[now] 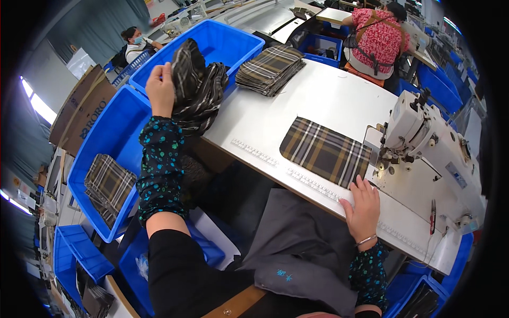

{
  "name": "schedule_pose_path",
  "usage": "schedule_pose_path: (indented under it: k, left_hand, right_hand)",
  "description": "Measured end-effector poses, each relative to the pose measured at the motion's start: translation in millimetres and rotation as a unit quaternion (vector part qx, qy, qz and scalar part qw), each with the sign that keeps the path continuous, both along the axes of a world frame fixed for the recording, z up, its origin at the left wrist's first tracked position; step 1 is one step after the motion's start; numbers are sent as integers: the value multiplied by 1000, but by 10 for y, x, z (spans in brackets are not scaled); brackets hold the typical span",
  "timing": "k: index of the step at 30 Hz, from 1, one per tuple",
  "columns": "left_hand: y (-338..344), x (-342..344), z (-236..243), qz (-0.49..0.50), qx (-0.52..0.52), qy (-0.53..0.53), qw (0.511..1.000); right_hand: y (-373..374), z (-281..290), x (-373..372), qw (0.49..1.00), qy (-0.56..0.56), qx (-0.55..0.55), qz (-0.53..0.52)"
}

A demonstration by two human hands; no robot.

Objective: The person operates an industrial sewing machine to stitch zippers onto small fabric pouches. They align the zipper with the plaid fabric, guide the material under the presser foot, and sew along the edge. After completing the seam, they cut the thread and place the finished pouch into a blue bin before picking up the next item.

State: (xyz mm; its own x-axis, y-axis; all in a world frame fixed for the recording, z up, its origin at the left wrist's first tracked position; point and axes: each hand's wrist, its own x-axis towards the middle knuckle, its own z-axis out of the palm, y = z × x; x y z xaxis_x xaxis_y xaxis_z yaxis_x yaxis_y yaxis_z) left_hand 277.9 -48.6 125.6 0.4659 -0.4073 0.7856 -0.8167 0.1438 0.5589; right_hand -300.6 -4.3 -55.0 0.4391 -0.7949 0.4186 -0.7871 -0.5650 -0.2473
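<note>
- The left hand [160,87] is raised over the rim of the upper blue bin [225,40], fingers closed around a bunched plaid fabric piece [197,87] that hangs in loose folds; the grip takes only its upper edge, so part of the bundle could slip free and fall between the bin and the white sewing table [323,95]
- The hanging folds sit just beside the table's corner, and a snag there could drag the piece out of the grasp
- The right hand [365,208] lies flat with fingers spread on the table's near edge, fingertips touching the flat plaid panel [324,151] that reaches up to the sewing machine [424,143]; a careless push could skew the panel under the presser foot
- That hand is near the needle area, and with the gaze turned left the fingers could stray toward it
- The stack of folded plaid pieces [269,68] overhangs the table's far edge slightly; a brush from the swinging bundle could topple it
</note>
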Motion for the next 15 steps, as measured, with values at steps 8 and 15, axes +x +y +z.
schedule_pose_path:
  k: [8,15]
  left_hand:
    - [30,-552,-490,64,219,-286,931]
    - [-73,-274,-398,235,294,-205,904]
  right_hand:
    - [3,-2,-33,1000,-1,3,-2]
    - [11,24,-2,1000,-4,1,-3]
